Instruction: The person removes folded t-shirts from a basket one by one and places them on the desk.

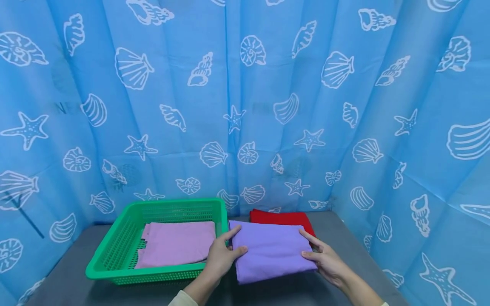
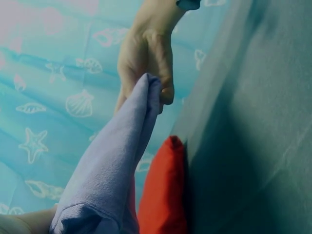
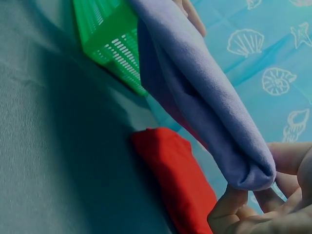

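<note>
A folded purple cloth is held up off the table between both hands. My left hand grips its left edge, thumb on top, beside the basket's right wall. At the opposite edge my right hand pinches the cloth between thumb and fingers. In the right wrist view, the folded layers of the purple cloth show edge-on, with the right fingers at its near corner. A folded red cloth lies on the table behind the purple one, partly hidden by it.
On the left stands a green plastic basket with perforated walls, holding a folded pink cloth. The grey table runs back to a blue curtain printed with white shells and starfish.
</note>
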Motion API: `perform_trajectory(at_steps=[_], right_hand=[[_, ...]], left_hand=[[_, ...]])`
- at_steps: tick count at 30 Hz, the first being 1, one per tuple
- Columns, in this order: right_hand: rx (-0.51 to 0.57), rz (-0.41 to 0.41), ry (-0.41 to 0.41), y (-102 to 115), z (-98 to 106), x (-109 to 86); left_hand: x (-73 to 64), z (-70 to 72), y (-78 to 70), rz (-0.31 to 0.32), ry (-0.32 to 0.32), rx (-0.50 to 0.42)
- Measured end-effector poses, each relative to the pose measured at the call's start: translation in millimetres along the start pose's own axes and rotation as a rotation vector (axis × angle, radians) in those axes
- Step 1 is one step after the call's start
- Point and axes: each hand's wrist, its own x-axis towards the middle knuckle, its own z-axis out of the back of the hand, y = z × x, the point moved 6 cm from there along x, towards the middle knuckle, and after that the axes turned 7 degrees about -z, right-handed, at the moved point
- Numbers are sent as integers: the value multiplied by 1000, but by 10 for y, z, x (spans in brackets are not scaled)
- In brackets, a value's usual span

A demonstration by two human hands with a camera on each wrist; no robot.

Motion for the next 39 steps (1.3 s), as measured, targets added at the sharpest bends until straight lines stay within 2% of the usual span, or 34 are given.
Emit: perform_trajectory(at_steps=[9,17,21,24,29,34,39], right_hand=[[-17,-8,51,-36,161,-117],[-73,-21,44,-142,362,-181],[-91,-17,62,-183,464,-223],[-92,-17,76,-205,548,-252],[-164,-7,28,-220,715,-307],[-243,9,-28,-214,888,-381],[-271,10,-80,-211,1028,-443]], left_hand=[[-52,-202,-9,-52,5,-11],[-105,-426,93,-61,16,37],[-133,-548,133,-66,14,15],[-155,-652,154,-53,4,-38],[-170,-848,160,-33,-18,-98],[-183,-1046,132,-30,-14,-127],[-198,-1213,107,-21,-4,-168]])
